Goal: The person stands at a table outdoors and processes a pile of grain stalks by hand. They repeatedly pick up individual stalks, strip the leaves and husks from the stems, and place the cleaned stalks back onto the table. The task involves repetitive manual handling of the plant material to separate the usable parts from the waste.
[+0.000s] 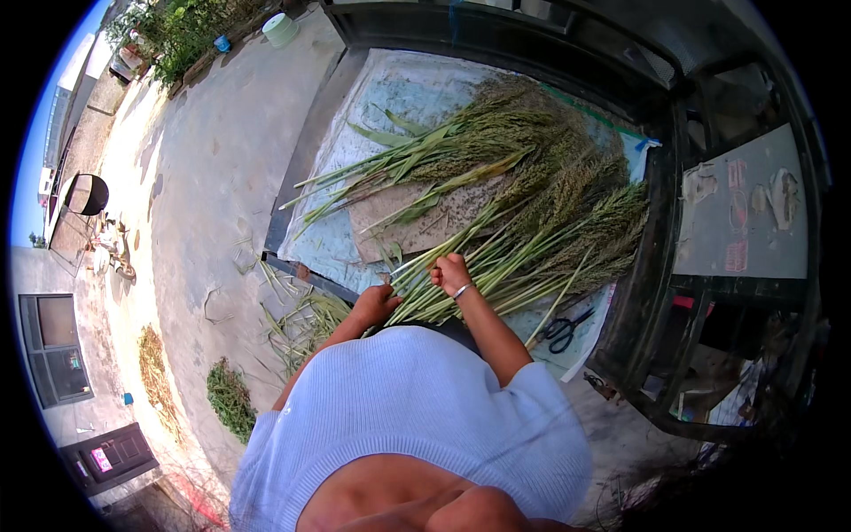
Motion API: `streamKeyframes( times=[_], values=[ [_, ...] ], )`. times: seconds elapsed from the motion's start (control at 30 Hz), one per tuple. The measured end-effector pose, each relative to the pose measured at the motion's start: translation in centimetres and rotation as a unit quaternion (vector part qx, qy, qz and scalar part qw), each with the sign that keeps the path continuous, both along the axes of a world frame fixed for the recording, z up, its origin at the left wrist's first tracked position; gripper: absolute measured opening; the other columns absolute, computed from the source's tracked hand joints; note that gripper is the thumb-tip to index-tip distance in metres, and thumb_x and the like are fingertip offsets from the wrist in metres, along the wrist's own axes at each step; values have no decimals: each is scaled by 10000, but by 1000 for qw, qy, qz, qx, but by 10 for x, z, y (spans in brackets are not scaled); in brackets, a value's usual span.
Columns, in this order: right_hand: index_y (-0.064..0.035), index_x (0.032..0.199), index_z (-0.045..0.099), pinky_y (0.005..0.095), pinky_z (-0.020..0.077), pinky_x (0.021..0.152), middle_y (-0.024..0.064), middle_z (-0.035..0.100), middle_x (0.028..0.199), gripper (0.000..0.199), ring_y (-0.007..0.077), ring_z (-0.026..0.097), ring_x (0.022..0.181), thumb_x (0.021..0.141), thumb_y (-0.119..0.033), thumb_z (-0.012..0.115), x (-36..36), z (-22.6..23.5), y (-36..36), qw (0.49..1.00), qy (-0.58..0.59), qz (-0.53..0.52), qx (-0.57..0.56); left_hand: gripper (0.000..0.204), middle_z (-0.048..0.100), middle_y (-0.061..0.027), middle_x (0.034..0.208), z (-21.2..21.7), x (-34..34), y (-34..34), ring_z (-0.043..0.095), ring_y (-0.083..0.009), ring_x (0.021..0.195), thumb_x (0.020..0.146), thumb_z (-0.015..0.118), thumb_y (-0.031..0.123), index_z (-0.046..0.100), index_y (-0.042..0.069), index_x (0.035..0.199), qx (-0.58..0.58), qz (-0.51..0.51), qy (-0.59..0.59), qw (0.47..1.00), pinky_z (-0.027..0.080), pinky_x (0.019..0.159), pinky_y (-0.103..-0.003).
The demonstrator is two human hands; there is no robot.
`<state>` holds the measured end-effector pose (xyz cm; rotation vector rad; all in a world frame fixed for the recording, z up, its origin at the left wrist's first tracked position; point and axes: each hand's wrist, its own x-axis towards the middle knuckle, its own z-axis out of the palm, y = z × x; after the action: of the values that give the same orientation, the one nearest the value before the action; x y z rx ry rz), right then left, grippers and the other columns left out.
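A bundle of green grain stalks (pixel 461 297) lies in front of me, with bushy seed heads (pixel 576 204) toward the far right. My left hand (pixel 377 303) is closed around the cut ends of the stalks, close to my body. Slightly farther out and to the right, my right hand (pixel 450 273) is closed in a fist over the same stalks, a bracelet on its wrist; its fingertips are partly hidden. Another layer of stalks (pixel 390 164) with long leaves lies behind. To the right of my right forearm rests a pair of dark-handled scissors (pixel 560 333).
A pale sheet (pixel 355 124) and a brown piece (pixel 372 222) lie beneath the stalks, on a bed with dark metal sides (pixel 496 62). Stripped leaves (pixel 310 324) and a green plant heap (pixel 230 399) lie on the concrete at left. A pale green bucket (pixel 280 30) stands far off.
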<state>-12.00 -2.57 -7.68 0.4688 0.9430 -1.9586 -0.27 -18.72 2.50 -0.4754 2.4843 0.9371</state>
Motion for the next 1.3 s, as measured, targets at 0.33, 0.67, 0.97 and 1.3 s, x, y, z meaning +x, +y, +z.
streamKeyframes(
  times=[0.33,0.67,0.97,1.3],
  values=[
    [-40,867,506,251,440,413,122,609,787,106,116,516,493,807,-9,425,0,23,22,994,46,-36,-90,201,558,-30,692,25,-6,27,515,-110,661,847,522,226,608,44,849,259,72,46,962,422,568,-279],
    [-75,862,535,230,447,449,77,603,790,108,100,524,526,829,-36,440,19,15,26,992,26,-25,-123,156,508,-2,601,-17,-1,41,439,-53,532,791,580,118,501,30,892,236,136,137,952,345,461,-220],
    [-57,875,521,241,480,441,49,580,686,80,121,575,552,810,-35,481,45,-8,19,992,-30,62,-103,162,513,-26,524,-13,-19,31,455,-81,479,763,614,161,558,18,713,110,108,202,967,362,439,-255],
    [-12,872,499,200,307,330,31,503,642,174,62,419,443,830,-172,552,-15,37,39,972,163,-102,136,224,540,-3,524,-2,-21,21,445,-60,462,804,574,216,618,19,707,182,128,22,975,355,433,-232]
  ],
)
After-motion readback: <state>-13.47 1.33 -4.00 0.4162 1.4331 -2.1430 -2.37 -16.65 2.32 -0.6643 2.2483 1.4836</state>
